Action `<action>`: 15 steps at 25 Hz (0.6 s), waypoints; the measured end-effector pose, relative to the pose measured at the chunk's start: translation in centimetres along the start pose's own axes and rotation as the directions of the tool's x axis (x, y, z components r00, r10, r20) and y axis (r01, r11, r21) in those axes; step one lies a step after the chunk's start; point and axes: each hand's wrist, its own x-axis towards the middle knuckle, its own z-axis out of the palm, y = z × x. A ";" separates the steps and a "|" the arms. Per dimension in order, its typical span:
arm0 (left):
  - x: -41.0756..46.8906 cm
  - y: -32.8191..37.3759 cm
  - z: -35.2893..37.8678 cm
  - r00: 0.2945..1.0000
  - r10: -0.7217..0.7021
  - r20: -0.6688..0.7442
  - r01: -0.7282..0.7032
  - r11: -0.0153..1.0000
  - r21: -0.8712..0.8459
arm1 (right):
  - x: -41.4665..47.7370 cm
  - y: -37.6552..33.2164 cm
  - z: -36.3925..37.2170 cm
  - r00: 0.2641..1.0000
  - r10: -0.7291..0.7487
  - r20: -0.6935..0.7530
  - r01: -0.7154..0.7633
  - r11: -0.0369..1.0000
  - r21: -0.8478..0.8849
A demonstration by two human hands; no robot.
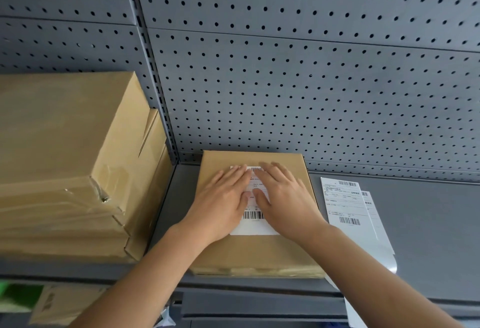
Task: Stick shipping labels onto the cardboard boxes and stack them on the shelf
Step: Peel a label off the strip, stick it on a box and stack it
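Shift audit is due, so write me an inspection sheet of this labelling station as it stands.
Surface: grey metal shelf, bare at far right.
Job's things: flat cardboard box against the back panel; shipping label on its top. Stack of cardboard boxes to its left, no labels visible on them.
Clutter: spare label sheets lying right of the box, overhanging the shelf's front edge.
Hands: left hand and right hand both flat on the label, palms down.
Cables: nothing seen.
Surroundings: grey pegboard back panel, no hooks fitted; lower shelf holds a blurred box and something green.
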 end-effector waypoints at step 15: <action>-0.5 -2.0 -0.6 0.995 -0.098 0.022 0.097 0.995 0.034 | -0.7 1.5 0.4 0.969 0.148 0.196 -0.139 0.989 -0.055</action>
